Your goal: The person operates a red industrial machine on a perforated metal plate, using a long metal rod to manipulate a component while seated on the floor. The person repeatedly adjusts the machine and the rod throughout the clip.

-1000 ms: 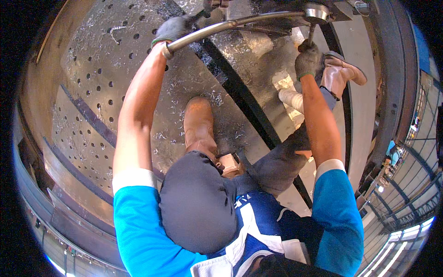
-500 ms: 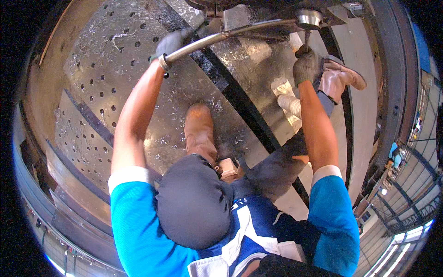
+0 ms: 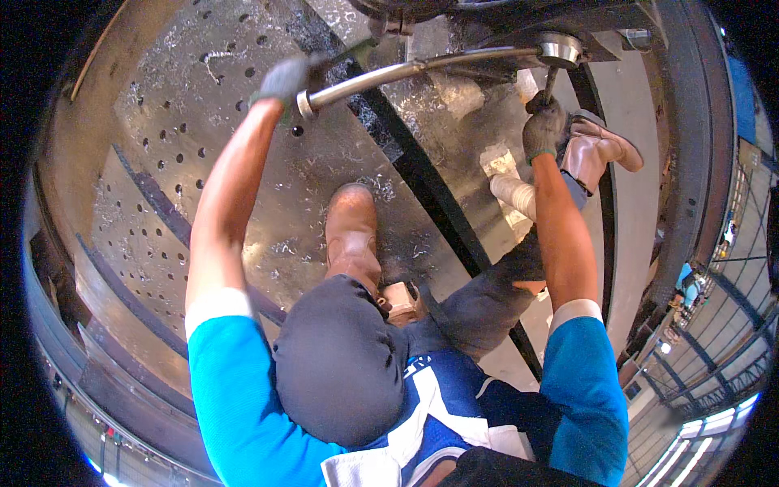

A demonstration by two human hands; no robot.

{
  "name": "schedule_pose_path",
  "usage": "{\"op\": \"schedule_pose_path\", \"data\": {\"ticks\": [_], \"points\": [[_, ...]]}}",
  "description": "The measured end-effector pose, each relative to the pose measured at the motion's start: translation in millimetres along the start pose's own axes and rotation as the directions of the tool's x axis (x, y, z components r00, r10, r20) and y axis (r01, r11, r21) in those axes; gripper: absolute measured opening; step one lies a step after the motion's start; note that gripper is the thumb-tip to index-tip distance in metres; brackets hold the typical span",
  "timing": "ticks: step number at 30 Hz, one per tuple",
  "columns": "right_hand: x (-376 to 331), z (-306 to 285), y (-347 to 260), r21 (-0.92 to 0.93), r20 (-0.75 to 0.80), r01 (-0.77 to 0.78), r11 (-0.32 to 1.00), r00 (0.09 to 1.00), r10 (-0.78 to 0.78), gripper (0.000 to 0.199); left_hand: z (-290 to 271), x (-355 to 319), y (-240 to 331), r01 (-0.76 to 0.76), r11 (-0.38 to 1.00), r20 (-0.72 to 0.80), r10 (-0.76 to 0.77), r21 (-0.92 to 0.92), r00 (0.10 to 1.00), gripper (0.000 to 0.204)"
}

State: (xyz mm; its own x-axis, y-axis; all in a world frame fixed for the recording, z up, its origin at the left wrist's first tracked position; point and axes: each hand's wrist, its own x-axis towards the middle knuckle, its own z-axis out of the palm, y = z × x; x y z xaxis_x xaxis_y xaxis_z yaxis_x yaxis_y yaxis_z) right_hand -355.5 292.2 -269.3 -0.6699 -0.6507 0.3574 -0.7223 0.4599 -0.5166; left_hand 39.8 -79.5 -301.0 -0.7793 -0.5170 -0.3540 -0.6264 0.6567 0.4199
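Note:
My left hand (image 3: 286, 80), in a grey work glove and blurred by motion, is closed around the end of a dark bar (image 3: 350, 53) at the upper left. Just beside it is the collared end of a long steel rod (image 3: 381, 77), which the hand appears not to hold. At its other end, the rod meets a round metal hub (image 3: 560, 49). Below this hub a short metal handle (image 3: 551, 81) points toward me. My right hand (image 3: 545, 130), gloved as well, is wrapped around the handle's lower end.
Beneath lies a metal plate (image 3: 308, 170) with rows of holes and scattered metal shavings. A dark beam (image 3: 438, 195) crosses diagonally. My boots (image 3: 352, 223) rest around it, near a small wooden block (image 3: 402, 300). Dark machine parts (image 3: 406, 10) overhang the top.
My left hand has moved slightly left, away from the rod's collared end. The rod and hub sit a little farther right, and my right hand has shifted slightly right and nearer.

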Motion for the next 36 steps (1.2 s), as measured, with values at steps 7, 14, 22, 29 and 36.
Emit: {"op": "schedule_pose_path", "data": {"ticks": [7, 14, 22, 29, 36], "points": [[6.5, 8.7, 48.9, -0.053, 0.19, -0.084, 0.995, 0.977, 0.093, 0.013, -9.1, 130.4, 10.4, -0.145, 0.988, -0.084, 0.149, 0.05, 0.985, 0.049], [9.3, -6.2, 34.5, -0.068, 0.318, -0.144, 0.987, 0.935, 0.158, 0.017, -8.9, 77.1, -10.3, 0.389, 0.879, -0.348, -0.468, -0.274, 0.812, 0.049], [52.6, -94.0, 35.3, -0.178, 0.338, 0.053, 0.983, 0.941, 0.01, 0.036, 31.4, -144.6, -40.7, 0.415, 0.816, -0.116, -0.495, -0.403, 0.861, 0.062], [105.7, -213.2, -5.4, -0.352, 0.467, 0.27, 0.896, 0.881, -0.082, 0.039, -170.4, -103.4, 88.4, 0.049, 0.991, -0.785, -0.127, -0.123, 0.606, 0.086], [144.2, -224.6, 5.1, -0.529, 0.463, 0.447, 0.721, 0.864, -0.197, 0.038, -266.2, -40.3, 308.0, -0.533, 0.787, -0.575, 0.602, 0.311, 0.554, 0.066]]}}
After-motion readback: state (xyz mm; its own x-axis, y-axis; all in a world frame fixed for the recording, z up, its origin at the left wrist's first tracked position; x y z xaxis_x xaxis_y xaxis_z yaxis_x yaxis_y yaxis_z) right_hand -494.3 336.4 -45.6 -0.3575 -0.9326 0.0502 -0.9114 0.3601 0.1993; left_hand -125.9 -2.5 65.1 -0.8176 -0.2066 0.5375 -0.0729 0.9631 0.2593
